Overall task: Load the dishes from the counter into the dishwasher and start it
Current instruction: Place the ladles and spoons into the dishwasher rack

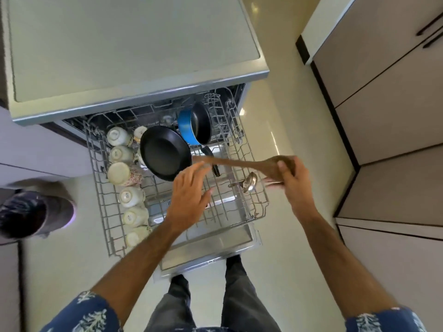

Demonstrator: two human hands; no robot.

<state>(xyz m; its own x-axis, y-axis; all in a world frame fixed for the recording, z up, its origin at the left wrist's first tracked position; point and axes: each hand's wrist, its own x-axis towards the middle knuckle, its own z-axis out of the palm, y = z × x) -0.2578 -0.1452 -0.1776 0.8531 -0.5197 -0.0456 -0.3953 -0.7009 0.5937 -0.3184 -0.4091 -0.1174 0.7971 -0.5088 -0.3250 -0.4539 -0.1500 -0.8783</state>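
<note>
The wooden spoon [242,164] is held level above the pulled-out dishwasher rack [254,185]. The right hand [290,173] grips its bowl end, fingers curled around it. The handle end points toward the black frying pan [164,153]. The left hand [189,190] hovers over the rack centre with fingers extended and relaxed, fingertips just beside the spoon's handle; contact cannot be confirmed. The frying pan stands tilted in the rack. Behind it sits a blue saucepan [191,127]. A row of inverted cups [124,174] occupies the rack's left side. A metal ladle [249,182] lies on the right wires. The dishwasher door [211,250] is folded down beneath.
</note>
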